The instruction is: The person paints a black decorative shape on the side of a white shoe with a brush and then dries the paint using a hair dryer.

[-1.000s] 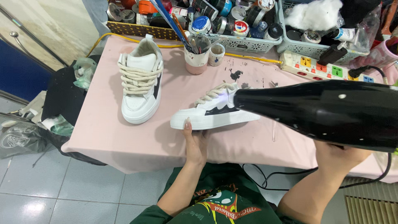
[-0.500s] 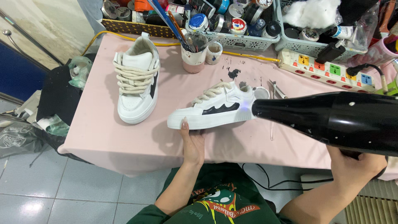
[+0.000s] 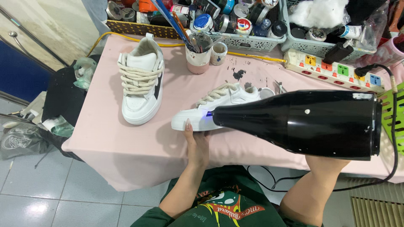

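Observation:
A white low sneaker (image 3: 219, 101) with cream laces and a dark side panel lies on the pink-covered table (image 3: 126, 143), toe pointing left. My left hand (image 3: 197, 141) comes up from the table's near edge and grips the sole by the toe, thumb on the rim. My right hand (image 3: 326, 162) is mostly hidden under a large black hair dryer (image 3: 303, 122), which it holds. The dryer's nozzle sits close to the sneaker's near side and covers its heel half. A small blue light glows at the nozzle tip.
The second white sneaker (image 3: 141, 84) stands upright to the left. Behind are a cup of brushes (image 3: 198, 52), a small stained cup (image 3: 219, 52), a white power strip (image 3: 336, 71) and baskets of paint jars (image 3: 235, 33). Dark bags lie on the floor at left.
The hair dryer has swung left and lower, so its nozzle now covers the sneaker's near side. My left hand stays on the sole.

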